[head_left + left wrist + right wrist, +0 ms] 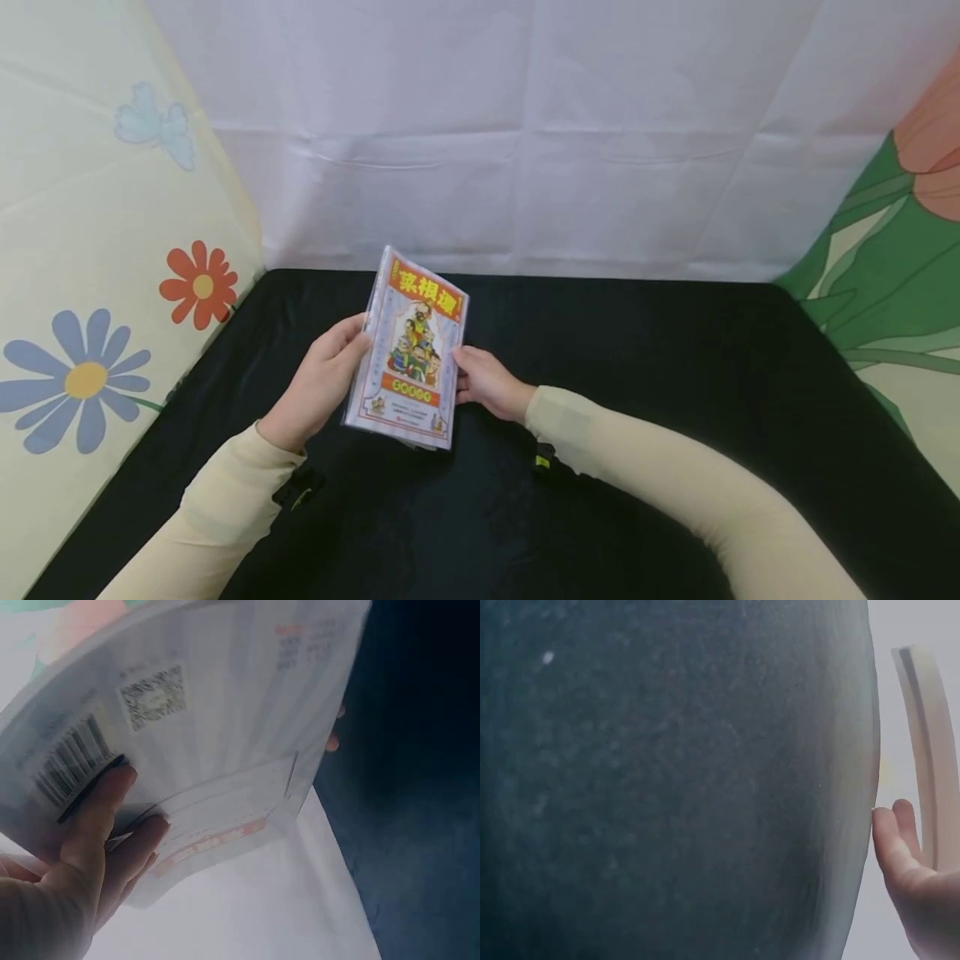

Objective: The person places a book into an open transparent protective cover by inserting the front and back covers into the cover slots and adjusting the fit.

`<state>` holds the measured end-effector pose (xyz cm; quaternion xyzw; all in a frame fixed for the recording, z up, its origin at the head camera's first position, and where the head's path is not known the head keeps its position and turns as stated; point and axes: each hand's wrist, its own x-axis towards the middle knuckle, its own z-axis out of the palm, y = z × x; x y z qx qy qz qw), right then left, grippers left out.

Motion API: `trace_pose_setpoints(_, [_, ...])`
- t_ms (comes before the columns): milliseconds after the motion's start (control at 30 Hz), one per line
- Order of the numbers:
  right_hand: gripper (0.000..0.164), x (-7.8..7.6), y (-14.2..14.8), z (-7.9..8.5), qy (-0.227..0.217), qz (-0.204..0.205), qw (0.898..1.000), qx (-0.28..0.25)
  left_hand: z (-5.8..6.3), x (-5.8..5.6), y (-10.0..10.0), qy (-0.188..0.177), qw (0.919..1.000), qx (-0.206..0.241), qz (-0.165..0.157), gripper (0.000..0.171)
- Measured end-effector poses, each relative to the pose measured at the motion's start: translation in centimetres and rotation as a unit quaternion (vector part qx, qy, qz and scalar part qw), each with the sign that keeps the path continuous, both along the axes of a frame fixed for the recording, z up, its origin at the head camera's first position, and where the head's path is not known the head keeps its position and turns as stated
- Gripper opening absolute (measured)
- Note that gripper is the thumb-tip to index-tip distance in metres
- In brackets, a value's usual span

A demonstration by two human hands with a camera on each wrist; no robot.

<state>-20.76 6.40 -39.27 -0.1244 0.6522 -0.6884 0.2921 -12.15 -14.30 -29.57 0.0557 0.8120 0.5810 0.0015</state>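
A thin paperback book (420, 354) is held up over the black table, tilted, its cover showing a yellow title on red and a cluster of cartoon figures. My left hand (322, 375) grips its left edge, thumb toward the front. On the back cover (225, 712), which carries a barcode and a square code, the left fingers (112, 795) press flat. My right hand (491, 383) pinches the right edge between thumb and fingers. The right wrist view catches only that hand's fingers (896, 840) beside the book's narrow edge (934, 757).
A black cloth covers the table (637, 358). Behind it hangs a creased white backdrop (517, 133). Flower-printed panels flank both sides, with a blue flower (86, 379) at left and large green leaves (892, 275) at right. Dark wrist straps (296, 487) sit under the cream sleeves.
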Motion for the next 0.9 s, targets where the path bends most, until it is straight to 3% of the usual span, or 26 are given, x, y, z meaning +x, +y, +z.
trace_pose_setpoints(367, [0.048, -0.4, 1.1, 0.1, 0.002, -0.019, 1.000, -0.002, -0.4, -0.1, 0.2, -0.034, 0.9960, 0.083, -0.010, 0.045])
trace_pose_setpoints(767, [0.046, -0.6, 2.2, 0.5, 0.030, -0.068, 0.997, 0.000, -1.6, -0.9, 0.2, -0.069, 0.9910, 0.114, 0.013, 0.046])
trace_pose_setpoints(900, [0.045, -0.5, 2.3, 0.7, 0.020, -0.075, 0.997, 0.000, -2.2, -1.1, 0.1, -0.074, 0.9873, 0.140, 0.013, 0.046])
